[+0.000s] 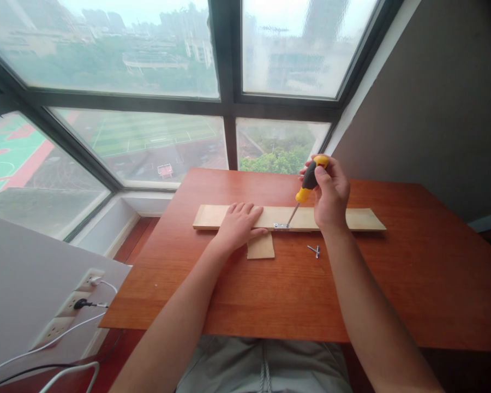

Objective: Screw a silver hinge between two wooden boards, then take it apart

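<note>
On the reddish-brown surface (393, 284) by the window, a long pale wooden board (352, 219) lies crosswise, with a shorter wooden piece (262, 248) butting against its near edge at about the middle. At that joint sits a small metal bracket (281, 225). The left hand (239, 224) lies flat, palm down and fingers spread, across the long board just left of the bracket, its thumb reaching onto the shorter piece. The right hand (331, 196) is closed around the black-and-yellow handle of a screwdriver (306, 188), held above the board and tilted, so that the shaft slants down and to the left with its tip meeting the bracket. Just right of the shorter piece, near the front edge of the board, a few loose screws (314, 250) lie on the surface, apart from both hands. Down at the left, a wall socket strip (71, 305) carries a black plug and white cables
</note>
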Tool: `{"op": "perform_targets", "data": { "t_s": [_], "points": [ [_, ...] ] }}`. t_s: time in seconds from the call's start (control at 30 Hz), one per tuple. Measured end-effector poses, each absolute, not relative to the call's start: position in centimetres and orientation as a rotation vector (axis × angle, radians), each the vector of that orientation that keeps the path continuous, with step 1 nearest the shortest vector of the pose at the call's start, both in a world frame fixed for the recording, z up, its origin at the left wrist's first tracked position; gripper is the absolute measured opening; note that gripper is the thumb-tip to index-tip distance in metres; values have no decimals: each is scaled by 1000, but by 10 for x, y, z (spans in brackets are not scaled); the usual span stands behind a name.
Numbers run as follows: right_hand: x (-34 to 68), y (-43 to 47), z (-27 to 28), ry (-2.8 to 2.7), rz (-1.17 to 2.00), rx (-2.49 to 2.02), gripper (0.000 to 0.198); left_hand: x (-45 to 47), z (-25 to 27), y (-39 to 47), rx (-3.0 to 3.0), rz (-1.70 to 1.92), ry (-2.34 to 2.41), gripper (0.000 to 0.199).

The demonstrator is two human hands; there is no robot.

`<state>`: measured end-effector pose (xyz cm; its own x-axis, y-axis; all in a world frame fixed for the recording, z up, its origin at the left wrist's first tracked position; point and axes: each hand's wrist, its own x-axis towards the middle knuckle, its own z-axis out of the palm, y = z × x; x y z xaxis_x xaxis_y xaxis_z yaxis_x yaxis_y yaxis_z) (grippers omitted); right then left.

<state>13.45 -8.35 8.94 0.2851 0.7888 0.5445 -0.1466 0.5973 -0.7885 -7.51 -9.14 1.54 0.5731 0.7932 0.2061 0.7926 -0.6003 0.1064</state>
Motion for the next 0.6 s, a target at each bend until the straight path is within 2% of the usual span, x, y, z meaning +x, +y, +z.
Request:
{"op": "perform_targets", "data": {
  "t_s": [0.17,0.4,0.6],
  "points": [
    [132,-84,90,-1144,576,-716,33,-75,14,-91,2777,377,1404,57],
    [131,-90,95,-1270,585,-739,26,-75,16,-92,2782,364,1404,58],
    [137,-92,96,-1399,347,-985,32,-75,15,-92,2777,374,1412,59]
  ]
}}
